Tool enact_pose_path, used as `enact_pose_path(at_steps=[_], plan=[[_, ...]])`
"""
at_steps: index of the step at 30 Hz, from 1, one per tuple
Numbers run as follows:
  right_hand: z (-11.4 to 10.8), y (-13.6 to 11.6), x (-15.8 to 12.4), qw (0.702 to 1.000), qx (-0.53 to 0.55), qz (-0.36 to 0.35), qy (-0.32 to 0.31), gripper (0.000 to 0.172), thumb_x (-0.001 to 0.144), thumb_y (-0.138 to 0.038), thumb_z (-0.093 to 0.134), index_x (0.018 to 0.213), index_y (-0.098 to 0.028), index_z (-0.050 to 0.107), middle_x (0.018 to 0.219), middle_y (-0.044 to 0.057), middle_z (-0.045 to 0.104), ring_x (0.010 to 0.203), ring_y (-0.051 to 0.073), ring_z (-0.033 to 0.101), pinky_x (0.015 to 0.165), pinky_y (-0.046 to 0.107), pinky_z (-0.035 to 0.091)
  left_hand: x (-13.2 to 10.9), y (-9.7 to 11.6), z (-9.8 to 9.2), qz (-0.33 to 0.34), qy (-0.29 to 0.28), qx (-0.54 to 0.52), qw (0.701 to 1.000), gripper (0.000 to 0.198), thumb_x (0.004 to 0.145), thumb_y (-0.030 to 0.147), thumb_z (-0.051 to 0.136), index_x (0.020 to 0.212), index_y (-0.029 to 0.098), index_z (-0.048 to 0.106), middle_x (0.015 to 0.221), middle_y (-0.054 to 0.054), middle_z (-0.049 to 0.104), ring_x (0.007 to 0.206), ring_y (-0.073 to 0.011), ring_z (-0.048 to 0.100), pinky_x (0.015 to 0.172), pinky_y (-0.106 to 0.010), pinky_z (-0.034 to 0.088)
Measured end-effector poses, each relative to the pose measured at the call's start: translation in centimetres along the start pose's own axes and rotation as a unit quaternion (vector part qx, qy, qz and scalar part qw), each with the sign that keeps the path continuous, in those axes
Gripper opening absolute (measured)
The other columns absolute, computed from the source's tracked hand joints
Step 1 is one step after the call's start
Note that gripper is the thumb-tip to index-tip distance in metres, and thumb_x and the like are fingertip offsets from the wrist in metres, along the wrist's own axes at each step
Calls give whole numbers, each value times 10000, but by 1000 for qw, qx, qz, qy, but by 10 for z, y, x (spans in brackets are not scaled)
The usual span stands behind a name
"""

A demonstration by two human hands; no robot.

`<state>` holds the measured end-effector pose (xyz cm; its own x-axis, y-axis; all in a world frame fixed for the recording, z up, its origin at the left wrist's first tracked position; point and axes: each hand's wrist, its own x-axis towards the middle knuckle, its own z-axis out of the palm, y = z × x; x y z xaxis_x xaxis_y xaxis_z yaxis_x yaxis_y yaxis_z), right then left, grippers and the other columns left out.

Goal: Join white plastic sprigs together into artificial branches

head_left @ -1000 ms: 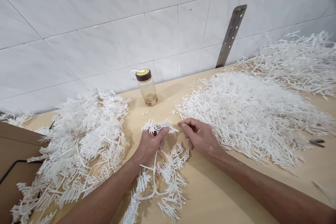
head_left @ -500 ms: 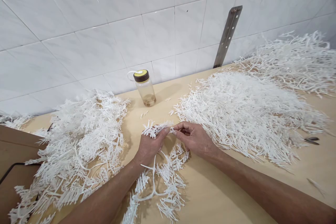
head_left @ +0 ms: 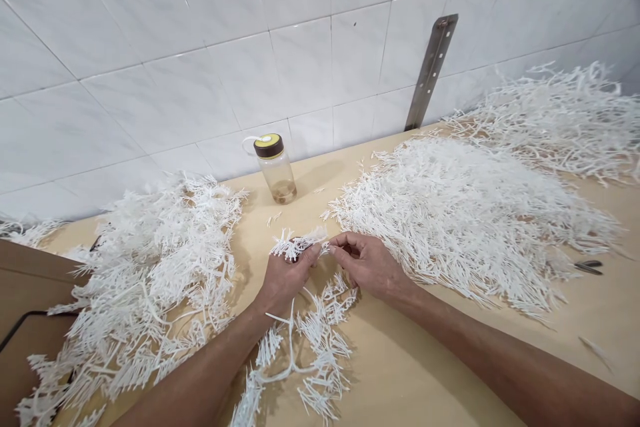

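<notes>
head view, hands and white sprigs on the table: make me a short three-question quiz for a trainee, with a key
1. Multiple choice: the lid of the clear bottle is: A) red and blue; B) yellow and dark; C) all white.
2. True or false: the left hand is empty.
3. Short answer: which hand is nearer the dark object at the edge of the large right-hand pile?

Key:
1. B
2. False; it holds a bunch of white sprigs.
3. The right hand.
</notes>
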<state>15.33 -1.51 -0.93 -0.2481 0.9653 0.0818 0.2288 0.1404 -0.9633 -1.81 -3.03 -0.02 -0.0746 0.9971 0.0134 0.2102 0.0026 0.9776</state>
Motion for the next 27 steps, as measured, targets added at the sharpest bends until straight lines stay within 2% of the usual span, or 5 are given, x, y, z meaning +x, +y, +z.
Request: enact_pose_path(at_steps=[8, 13, 16, 20, 27], plan=[[-1, 3, 0, 999, 35, 29, -7, 228, 862, -354, 566, 908, -165, 685, 565, -41, 571, 391, 96, 513, 403, 227, 413, -3, 4, -3, -39, -31, -21, 999, 440, 767, 559, 696, 634, 145, 626, 378, 67, 365, 384, -71, 316, 430, -225, 243], [-3, 1, 0, 996, 61, 53, -34, 227, 843, -361, 616, 931, -160, 676, 602, -38, 591, 403, 88, 510, 408, 221, 418, -1, 3, -3, -43, -22, -53, 997, 450, 739, 559, 729, 625, 136, 623, 374, 72, 351, 370, -53, 283, 413, -215, 203], [-5, -2, 0, 996, 51, 56, -41, 239, 859, -353, 593, 973, -162, 683, 553, -49, 568, 394, 95, 511, 402, 217, 415, 1, -2, -2, -47, -21, -66, 996, 443, 740, 552, 734, 636, 132, 635, 378, 72, 356, 358, -50, 274, 401, -214, 186], [-7, -4, 0, 998, 35, 41, -45, 249, 879, -377, 568, 949, -168, 683, 498, -55, 542, 389, 111, 533, 402, 217, 427, 3, -7, -4, -34, -34, -55, 997, 421, 765, 535, 723, 668, 132, 649, 389, 63, 389, 362, -62, 310, 399, -218, 218], [-6, 3, 1, 999, 28, 33, -33, 238, 877, -379, 567, 923, -171, 672, 594, -32, 613, 404, 100, 539, 414, 220, 438, 3, -6, -6, -28, -60, -40, 997, 397, 763, 511, 734, 688, 136, 630, 410, 61, 409, 403, -78, 352, 427, -226, 263]])
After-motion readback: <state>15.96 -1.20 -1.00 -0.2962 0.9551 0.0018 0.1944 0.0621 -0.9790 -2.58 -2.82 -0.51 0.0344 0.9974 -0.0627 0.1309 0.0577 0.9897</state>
